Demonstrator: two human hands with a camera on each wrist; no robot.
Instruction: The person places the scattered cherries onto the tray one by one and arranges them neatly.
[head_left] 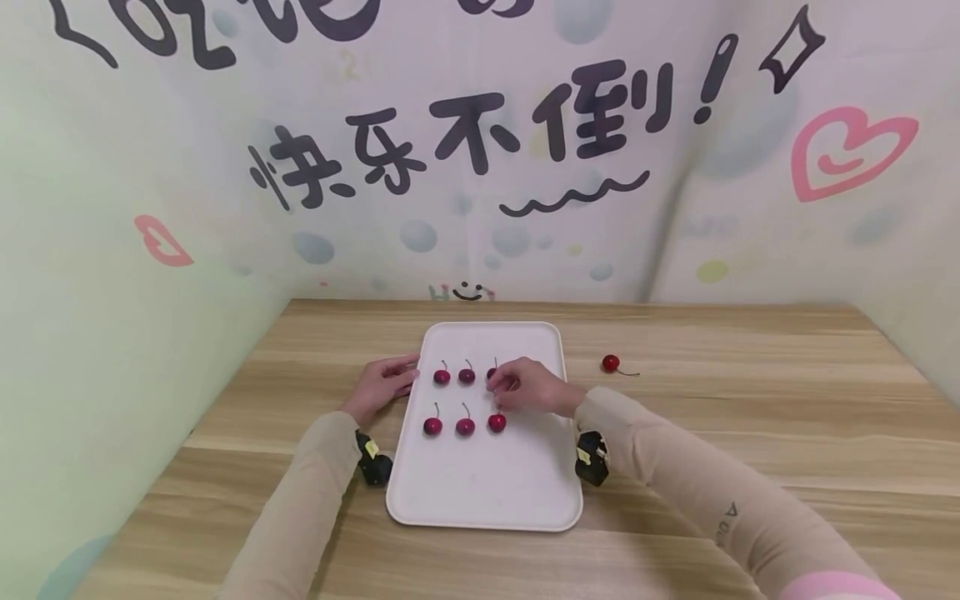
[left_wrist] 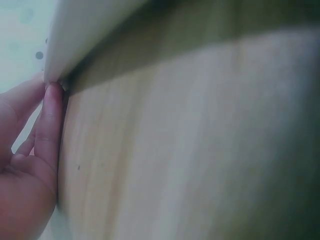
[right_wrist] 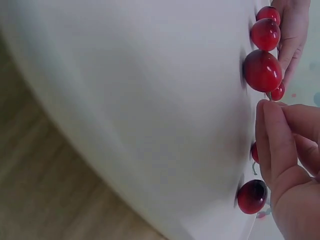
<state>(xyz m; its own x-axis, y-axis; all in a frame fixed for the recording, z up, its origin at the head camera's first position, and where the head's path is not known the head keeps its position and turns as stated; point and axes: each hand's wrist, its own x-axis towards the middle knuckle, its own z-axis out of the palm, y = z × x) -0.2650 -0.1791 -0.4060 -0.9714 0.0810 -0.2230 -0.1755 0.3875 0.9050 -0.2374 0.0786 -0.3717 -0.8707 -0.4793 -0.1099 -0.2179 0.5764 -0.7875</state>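
A white tray (head_left: 517, 492) lies on the wooden table, bearing red cherries with stems in two rows of three. My right hand (head_left: 531, 385) is over the tray's right half, pinching the stem of the front row's right cherry (head_left: 497, 423). In the right wrist view, that cherry (right_wrist: 262, 71) sits on the tray just beyond the fingertips (right_wrist: 272, 107). The back row's right cherry (right_wrist: 252, 196) is partly covered by this hand in the head view. My left hand (head_left: 382, 385) rests at the tray's left edge, its fingers touching the rim (left_wrist: 75, 45).
One more cherry (head_left: 611, 363) lies on the table (head_left: 735, 417) to the right of the tray, its stem pointing right. Behind the table hangs a printed cloth (head_left: 465, 225) with black writing. A pale wall (head_left: 112, 350) stands at the left.
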